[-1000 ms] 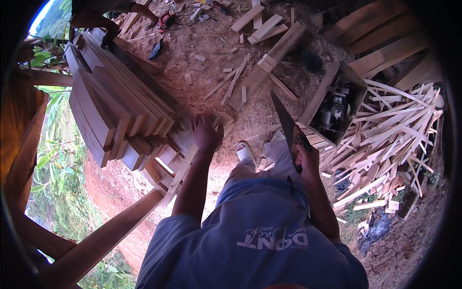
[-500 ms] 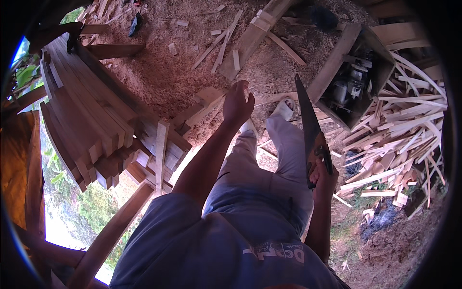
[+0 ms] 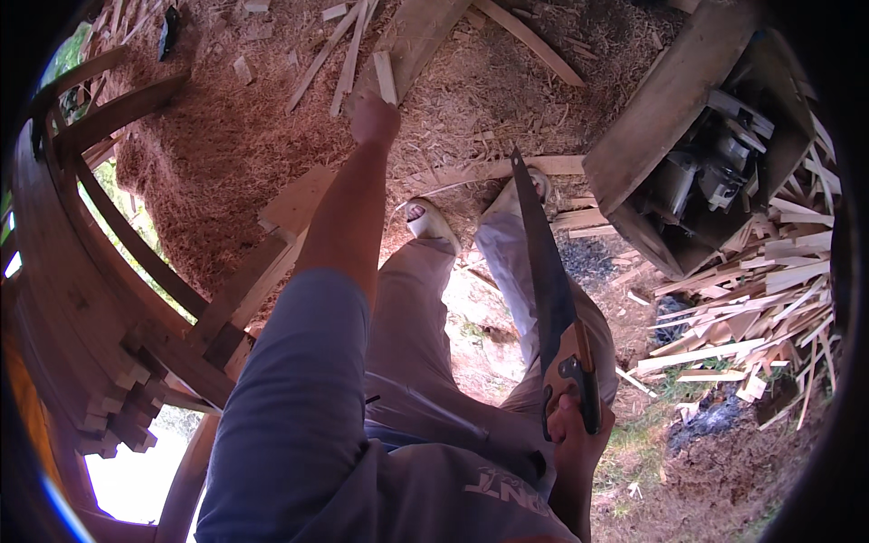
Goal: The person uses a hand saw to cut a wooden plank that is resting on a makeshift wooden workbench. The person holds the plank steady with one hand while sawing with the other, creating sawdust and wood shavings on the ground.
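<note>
My right hand (image 3: pixel 577 423) is closed round the handle of a handsaw (image 3: pixel 546 271), low at the right of my body. The saw's dark, tapering blade points up and away in front of my right leg. My left arm is stretched forward, and my left hand (image 3: pixel 375 119) is at the near end of a wide plank (image 3: pixel 421 45) on the ground. A short pale wood offcut (image 3: pixel 386 77) lies on that plank, its lower end right at my left hand. The fingers of this hand are hidden behind its back, so its grip does not show.
Stacked timber beams (image 3: pixel 68 299) rise at the left. A wooden box (image 3: pixel 670 100) with metal tools inside stands at the right, beside a heap of wood strips (image 3: pixel 769 281). A block-like board (image 3: pixel 294 199) lies left of my feet. Sawdust and shavings (image 3: pixel 217 154) cover the ground.
My left hand has reached forward to the plank's near end and the offcut. My right hand has lowered a little with the saw still in it. The view and my body have shifted.
</note>
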